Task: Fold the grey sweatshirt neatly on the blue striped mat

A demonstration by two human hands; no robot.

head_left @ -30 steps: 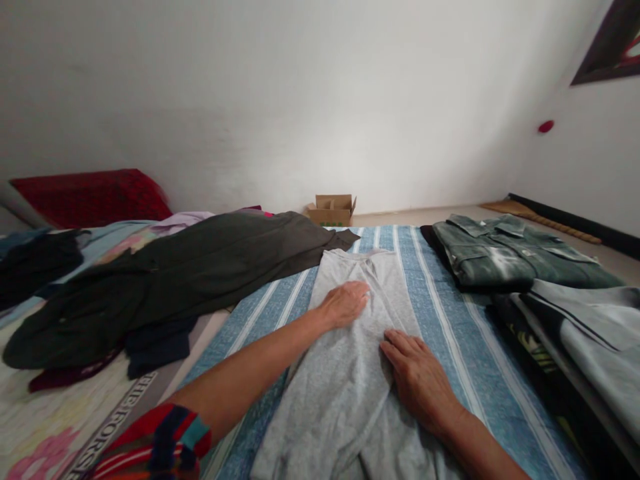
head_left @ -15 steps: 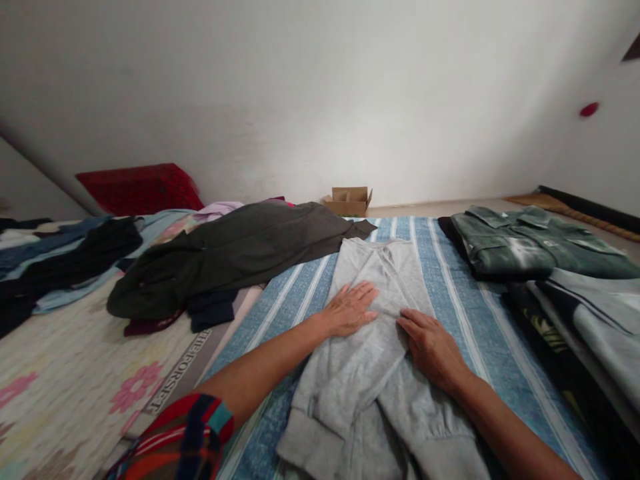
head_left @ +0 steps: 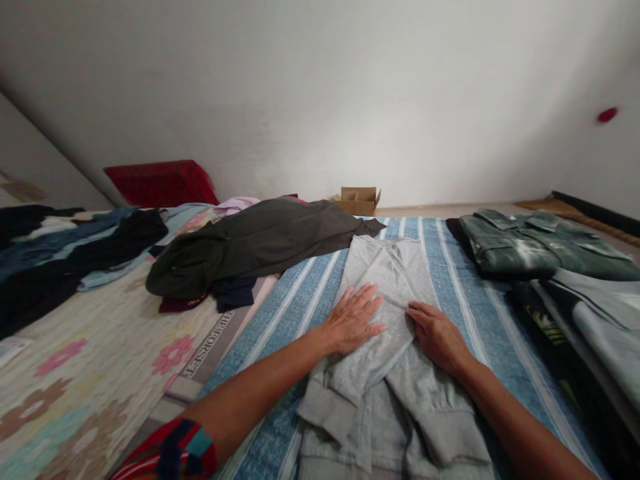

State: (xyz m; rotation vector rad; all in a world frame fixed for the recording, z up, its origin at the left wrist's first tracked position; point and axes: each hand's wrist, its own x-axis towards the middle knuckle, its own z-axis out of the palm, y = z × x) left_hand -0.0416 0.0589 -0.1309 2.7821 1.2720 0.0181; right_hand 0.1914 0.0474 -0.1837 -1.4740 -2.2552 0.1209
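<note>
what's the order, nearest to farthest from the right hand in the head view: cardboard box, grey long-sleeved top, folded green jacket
1. Grey long-sleeved top: touching, under the right hand.
2. Folded green jacket: ahead, to the right.
3. Cardboard box: ahead and left, past the striped sheet.

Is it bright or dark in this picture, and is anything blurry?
Head view: rather dim, with a paler patch on the white wall and a darker top left corner; head view: the red oval at right looks fuzzy, but creases show on the grey sweatshirt; head view: black clothes at left lose detail.
</note>
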